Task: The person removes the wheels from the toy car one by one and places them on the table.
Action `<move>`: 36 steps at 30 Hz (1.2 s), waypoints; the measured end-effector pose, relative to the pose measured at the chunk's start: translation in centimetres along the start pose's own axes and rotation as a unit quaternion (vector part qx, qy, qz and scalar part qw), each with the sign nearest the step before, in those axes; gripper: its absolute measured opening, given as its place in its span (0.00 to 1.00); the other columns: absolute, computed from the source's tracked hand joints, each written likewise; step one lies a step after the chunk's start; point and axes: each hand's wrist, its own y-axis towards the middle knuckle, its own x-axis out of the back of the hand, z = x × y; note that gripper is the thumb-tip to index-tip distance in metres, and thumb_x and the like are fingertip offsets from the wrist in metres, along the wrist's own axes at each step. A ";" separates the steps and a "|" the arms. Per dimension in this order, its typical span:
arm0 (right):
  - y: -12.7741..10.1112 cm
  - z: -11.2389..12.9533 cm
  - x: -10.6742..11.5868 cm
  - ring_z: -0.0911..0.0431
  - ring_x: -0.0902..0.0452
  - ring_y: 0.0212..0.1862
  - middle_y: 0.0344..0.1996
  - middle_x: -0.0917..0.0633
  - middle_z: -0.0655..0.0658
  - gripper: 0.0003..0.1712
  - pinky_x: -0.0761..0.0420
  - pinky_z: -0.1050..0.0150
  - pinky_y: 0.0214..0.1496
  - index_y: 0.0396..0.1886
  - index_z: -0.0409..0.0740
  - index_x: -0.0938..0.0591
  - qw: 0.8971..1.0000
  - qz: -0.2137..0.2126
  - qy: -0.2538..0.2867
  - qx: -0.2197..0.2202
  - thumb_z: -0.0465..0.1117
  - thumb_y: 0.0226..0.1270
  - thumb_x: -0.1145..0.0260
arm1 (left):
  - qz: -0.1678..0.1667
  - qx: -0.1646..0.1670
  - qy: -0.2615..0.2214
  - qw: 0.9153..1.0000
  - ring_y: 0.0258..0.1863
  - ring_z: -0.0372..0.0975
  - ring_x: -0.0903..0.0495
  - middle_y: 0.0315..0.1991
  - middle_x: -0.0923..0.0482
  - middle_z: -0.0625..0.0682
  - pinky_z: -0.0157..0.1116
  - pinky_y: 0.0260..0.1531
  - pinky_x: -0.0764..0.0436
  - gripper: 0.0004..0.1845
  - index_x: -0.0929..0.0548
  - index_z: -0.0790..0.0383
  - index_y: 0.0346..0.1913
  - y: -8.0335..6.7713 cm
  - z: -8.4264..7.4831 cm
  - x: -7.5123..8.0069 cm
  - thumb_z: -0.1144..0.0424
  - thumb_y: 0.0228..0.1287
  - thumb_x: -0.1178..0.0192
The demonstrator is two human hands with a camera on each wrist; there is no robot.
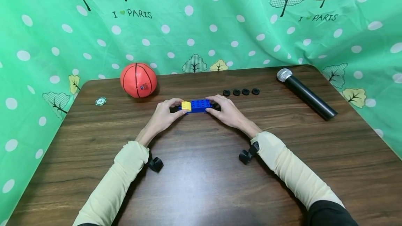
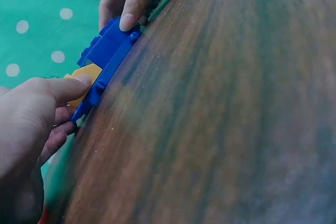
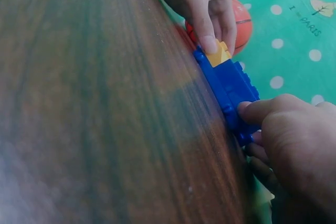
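A toy-brick vehicle made of a long blue base [image 2: 114,71], a studded blue brick [image 1: 200,105] and a yellow sloped brick [image 1: 186,106] lies low over the table between both hands. At its left end, my left hand [image 1: 164,114] pinches it, thumb against the yellow brick and fingers behind. My right hand [image 1: 228,111] pinches the opposite end, thumb on the side of the blue brick. In the right wrist view the two bricks sit side by side on top of the base. Small pegs show along the base's side, with no wheels on them.
Several small black wheels [image 1: 245,92] lie in a row behind my right hand. An orange-red toy basketball [image 1: 138,80] stands at the back left, with a poker chip [image 1: 101,101] beside it. A black microphone [image 1: 306,93] lies at the right. A green curtain [image 1: 201,20] hangs behind the table.
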 end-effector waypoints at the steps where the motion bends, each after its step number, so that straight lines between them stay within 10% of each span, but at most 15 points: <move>1: 0.0 0.0 0.0 0.45 0.22 0.57 0.55 0.17 0.37 0.26 0.23 0.47 0.55 0.68 0.36 0.23 1.000 0.001 0.000 -0.001 0.40 0.75 0.31 | 0.000 0.000 0.000 1.000 0.54 0.50 0.18 0.51 0.14 0.60 0.49 0.59 0.23 0.22 0.16 0.68 0.58 0.0 0.0 0.0 0.61 0.66 0.27; 36: -0.3 0.5 0.5 0.44 0.25 0.61 0.59 0.20 0.36 0.31 0.24 0.47 0.60 0.72 0.37 0.26 0.999 0.017 0.009 -0.032 0.44 0.75 0.31 | 0.004 0.000 -0.007 1.000 0.55 0.48 0.19 0.54 0.16 0.59 0.46 0.59 0.24 0.28 0.21 0.67 0.65 -0.2 0.0 0.0 0.59 0.66 0.27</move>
